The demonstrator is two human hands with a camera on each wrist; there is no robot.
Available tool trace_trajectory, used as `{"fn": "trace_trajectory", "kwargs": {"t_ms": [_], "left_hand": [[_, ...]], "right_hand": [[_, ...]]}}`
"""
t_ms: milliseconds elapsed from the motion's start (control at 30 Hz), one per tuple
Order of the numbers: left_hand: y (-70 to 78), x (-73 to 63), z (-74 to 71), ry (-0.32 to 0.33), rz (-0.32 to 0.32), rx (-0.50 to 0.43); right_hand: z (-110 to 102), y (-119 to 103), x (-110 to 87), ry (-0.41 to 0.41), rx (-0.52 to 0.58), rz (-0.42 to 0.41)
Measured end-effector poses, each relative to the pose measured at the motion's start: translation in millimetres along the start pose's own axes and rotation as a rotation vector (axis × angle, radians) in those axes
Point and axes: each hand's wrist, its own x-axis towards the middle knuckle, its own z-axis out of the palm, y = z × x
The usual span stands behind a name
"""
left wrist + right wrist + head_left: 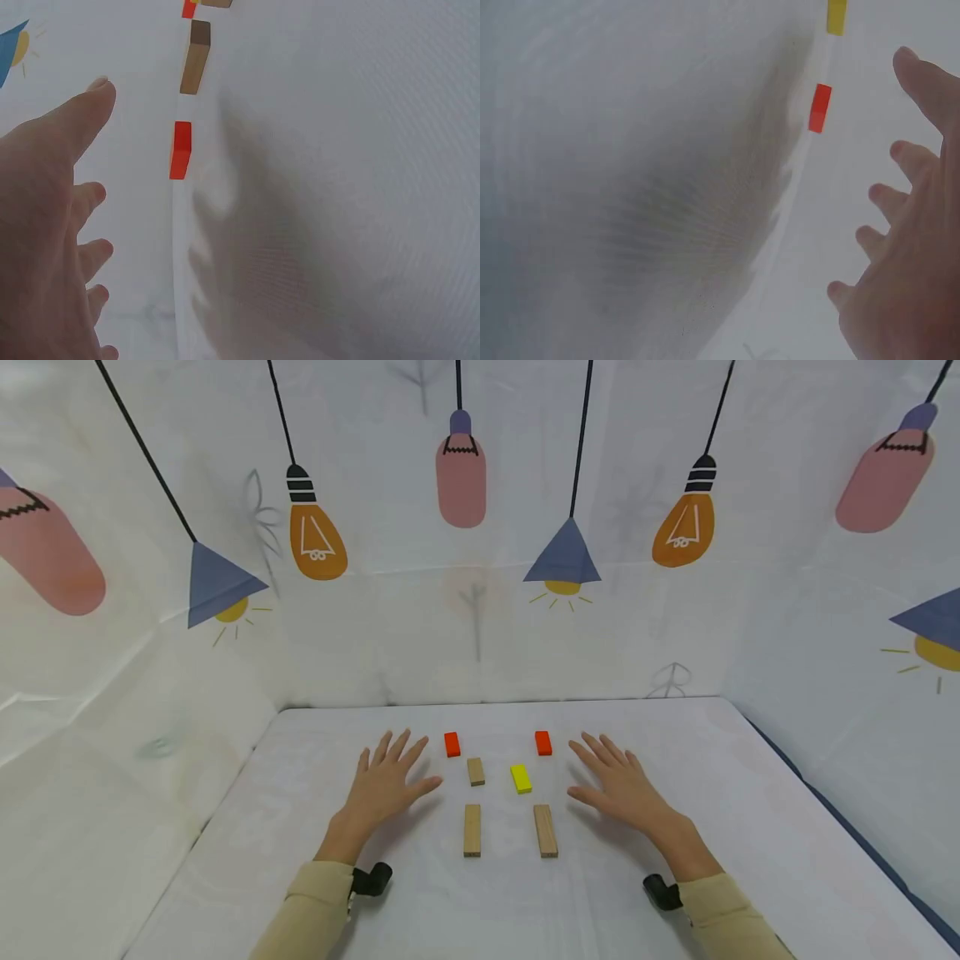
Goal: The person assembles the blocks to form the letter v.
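Fingers spread, my left hand hovers over the white table, left of a group of blocks, and holds nothing. On the other side my right hand is likewise spread above its shadow, with nothing in it. Between them at the back lie a left red block and a right red block. Nearer are a short wooden block and a yellow block. Two longer wooden blocks, a left one and a right one, lie closest to me. In the left wrist view, a red block shows beyond the thumb.
The white tabletop ends at a white backdrop printed with hanging lamps and bulbs. A dark strip runs along the table's right edge. Dark wrist cameras sit at both cuffs.
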Motion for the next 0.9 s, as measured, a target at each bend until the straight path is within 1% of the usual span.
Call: {"fn": "trace_trajectory", "kwargs": {"t_ms": [67, 200, 300, 467, 767, 900], "left_hand": [[1.6, -0.5, 0.1, -0.013, 0.000, -0.005], [4.8, -1.8, 0.7, -0.033, 0.006, -0.028], [7.9, -2.6, 1.1, -0.050, 0.018, -0.066], [13.1, -3.6, 2.0, -0.085, 0.044, -0.114], [21.1, -5.9, 4.8, -0.090, 0.083, -0.071], [25.8, -6.9, 4.6, -0.101, 0.095, -0.065]], "right_hand": [[2, 0, -0.3, -0.008, -0.002, -0.001], [1, -3, -0.5, -0.024, 0.029, -0.013], [0, -7, 0.4, -0.040, 0.056, -0.025], [1, -13, 3.5, -0.099, 0.071, -0.036], [-4, -25, 5.2, -0.196, 0.086, -0.059], [-4, -28, 4.0, -0.206, 0.086, -0.089]]}}
